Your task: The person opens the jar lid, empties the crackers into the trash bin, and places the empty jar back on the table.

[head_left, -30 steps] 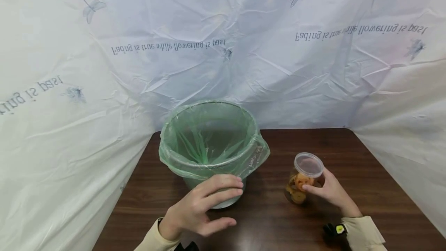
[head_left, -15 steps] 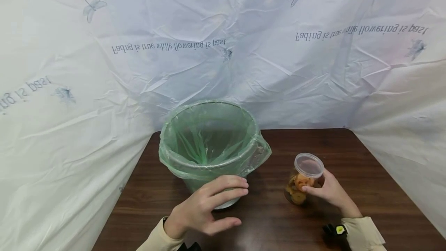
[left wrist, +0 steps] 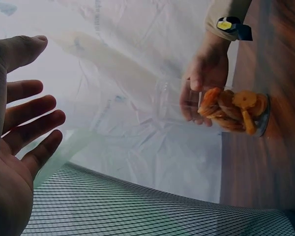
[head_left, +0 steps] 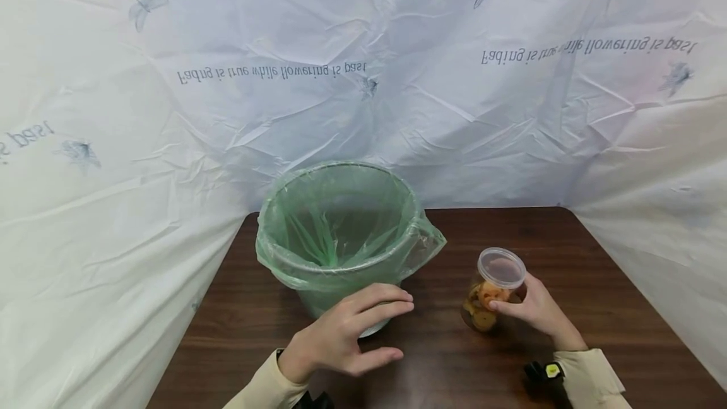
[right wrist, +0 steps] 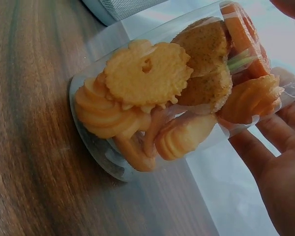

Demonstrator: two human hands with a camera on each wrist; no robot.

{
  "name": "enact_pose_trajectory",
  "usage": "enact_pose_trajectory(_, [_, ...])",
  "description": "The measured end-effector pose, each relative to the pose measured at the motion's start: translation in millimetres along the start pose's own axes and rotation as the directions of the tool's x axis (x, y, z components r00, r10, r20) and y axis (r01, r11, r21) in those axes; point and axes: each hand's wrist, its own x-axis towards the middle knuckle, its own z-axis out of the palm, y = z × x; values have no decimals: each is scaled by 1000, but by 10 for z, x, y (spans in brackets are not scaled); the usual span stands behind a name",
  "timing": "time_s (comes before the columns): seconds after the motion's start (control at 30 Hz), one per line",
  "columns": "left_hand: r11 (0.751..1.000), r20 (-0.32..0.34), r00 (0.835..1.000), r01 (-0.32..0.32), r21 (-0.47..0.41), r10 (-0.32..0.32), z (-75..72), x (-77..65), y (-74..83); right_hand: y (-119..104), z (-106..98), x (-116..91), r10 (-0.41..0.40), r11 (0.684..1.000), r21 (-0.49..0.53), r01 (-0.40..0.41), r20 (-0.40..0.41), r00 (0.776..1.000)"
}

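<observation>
Stage of the work, as judged from the three views: the taking hold is done, the rest is not. Your right hand (head_left: 536, 308) grasps a clear jar (head_left: 486, 295), the thumb across its near side and the fingers behind, gripping its upper part. The jar lies just to the left of that hand's palm, leaning somewhat, and its base appears to meet the table (head_left: 454, 371). Above your right thumb, a clear lid (head_left: 502, 268) appears seated on the mouth; below and beside the fingers, the cookies (right wrist: 147, 73) fill much of the jar. Your left hand (head_left: 346, 330) is released, fingers extended and thumb apart, holding nothing; the jar stands to its right, well apart from it. Just beyond your left hand is the mesh bin (left wrist: 137, 206), its green liner (head_left: 324, 238) folded over the rim; whether your fingertips touch either cannot be told. What remains, by this reading: the jar is not yet clearly lifted, the lid not yet off, and the cookies not yet out. The left hand's part has not begun on the jar.
</observation>
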Motion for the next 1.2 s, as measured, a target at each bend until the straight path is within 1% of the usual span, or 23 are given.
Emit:
enact_pose_trajectory(0.23, [1000,15,999,30,-9,-30,87,-70,-26,-1,24,-4,10,1000,22,-10,-4,1000])
enact_pose_trajectory(0.67, [994,61,994,97,-58,-93,208,-141,-141,-17,30,40,13,1000,5,-12,-32,999])
enact_pose_trajectory(0.77, [990,71,990,128,-54,-125,233,-141,-141,-14,37,23,13,1000,-3,-13,-37,999])
enact_pose_trajectory(0.9, [983,76,981,181,-38,-178,259,-144,-126,-10,66,5,-1,1000,16,1,-29,1000])
enact_pose_trajectory(1.03, [977,83,975,211,-27,-208,291,-160,-121,-12,98,12,-20,999,49,21,-17,1000])
enact_pose_trajectory(1.2, [969,89,967,244,-33,-240,339,-187,-137,-12,112,31,-13,999,37,14,-22,1000])
